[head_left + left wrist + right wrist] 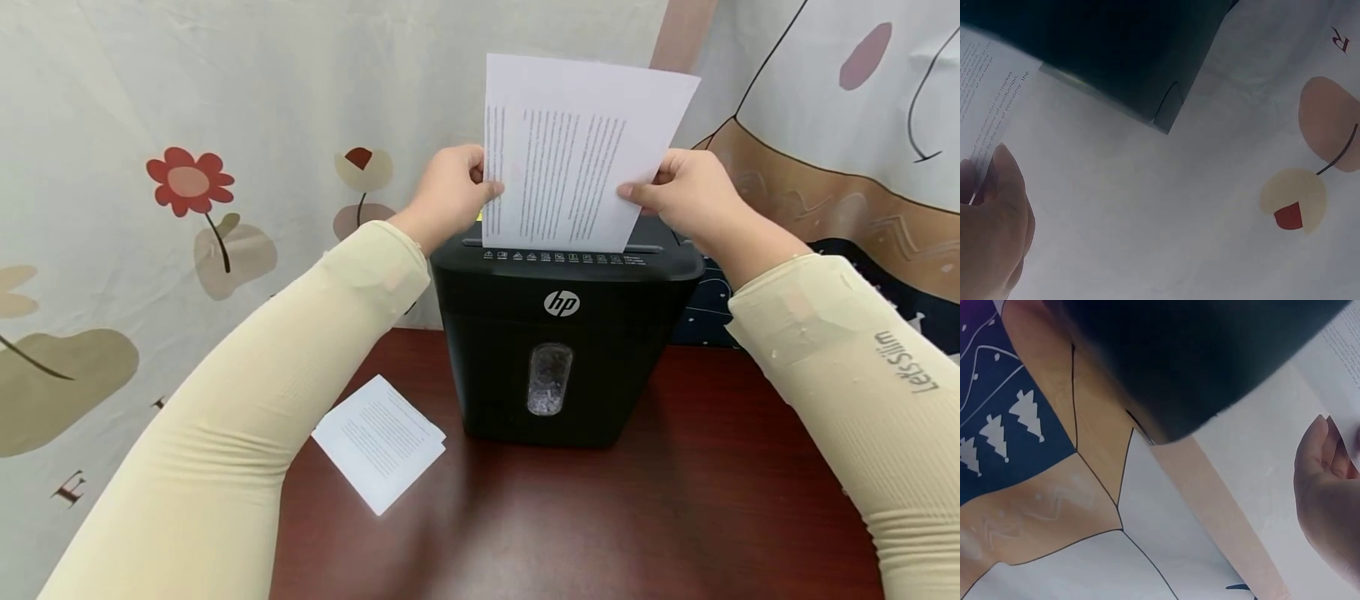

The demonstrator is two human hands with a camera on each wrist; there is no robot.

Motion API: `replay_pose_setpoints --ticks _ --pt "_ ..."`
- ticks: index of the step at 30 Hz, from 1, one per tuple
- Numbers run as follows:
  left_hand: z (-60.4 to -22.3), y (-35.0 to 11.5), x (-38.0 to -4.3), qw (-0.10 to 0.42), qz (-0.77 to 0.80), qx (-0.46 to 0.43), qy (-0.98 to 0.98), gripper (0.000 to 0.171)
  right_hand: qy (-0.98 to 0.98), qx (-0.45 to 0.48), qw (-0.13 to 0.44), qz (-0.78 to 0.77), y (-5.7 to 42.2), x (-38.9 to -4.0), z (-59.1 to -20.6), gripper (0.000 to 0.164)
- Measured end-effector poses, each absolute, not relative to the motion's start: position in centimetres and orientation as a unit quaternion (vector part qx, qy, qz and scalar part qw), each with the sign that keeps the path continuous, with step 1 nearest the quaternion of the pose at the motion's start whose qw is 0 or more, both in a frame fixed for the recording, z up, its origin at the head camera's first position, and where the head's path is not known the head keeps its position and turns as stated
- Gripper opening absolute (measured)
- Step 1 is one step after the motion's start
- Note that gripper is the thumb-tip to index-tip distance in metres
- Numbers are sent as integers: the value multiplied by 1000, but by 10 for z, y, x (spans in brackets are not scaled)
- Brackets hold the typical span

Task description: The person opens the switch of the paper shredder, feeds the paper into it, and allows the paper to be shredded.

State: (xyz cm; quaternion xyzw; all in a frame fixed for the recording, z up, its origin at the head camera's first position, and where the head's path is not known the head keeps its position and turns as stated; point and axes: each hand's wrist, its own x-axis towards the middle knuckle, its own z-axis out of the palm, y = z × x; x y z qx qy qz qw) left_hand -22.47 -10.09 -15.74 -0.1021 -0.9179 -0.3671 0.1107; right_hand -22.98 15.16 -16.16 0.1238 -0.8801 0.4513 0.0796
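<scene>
A printed sheet of paper (pixel 558 158) stands upright over a black HP paper shredder (pixel 495 333), its lower edge at the feed slot (pixel 652 249). My left hand (pixel 452 187) pinches the sheet's left edge between thumb and fingers. On the opposite edge, my right hand (pixel 690 192) pinches it the same way, thumb on the printed face. In the left wrist view the left hand (pixel 994 225) grips the paper's edge beside the shredder's dark body (pixel 1116 56). The right wrist view catches the right hand (pixel 1329 494) at the frame's right side, holding the paper's edge.
A small stack of printed sheets (pixel 378 446) lies on the dark red table (pixel 525 525), left of the shredder. Shredded bits show through the shredder's window (pixel 550 392). Behind everything hangs a patterned curtain (pixel 300 100).
</scene>
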Motion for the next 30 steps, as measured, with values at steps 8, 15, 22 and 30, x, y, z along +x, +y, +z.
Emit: replay_pose_setpoints --ticks 8,15,22,30 --pt "-165 -103 -227 98 -369 -92 -920 18 -891 127 74 429 149 -231 -167 38" --pt "-169 -104 -228 100 -369 -92 -919 17 -895 124 71 422 146 -232 -167 37" --pt "-173 -105 -228 87 -364 -87 -923 21 -901 118 77 410 144 -232 -170 35" --pt "-176 -106 -229 58 -359 -87 -927 31 -904 119 67 405 144 -232 -173 35"
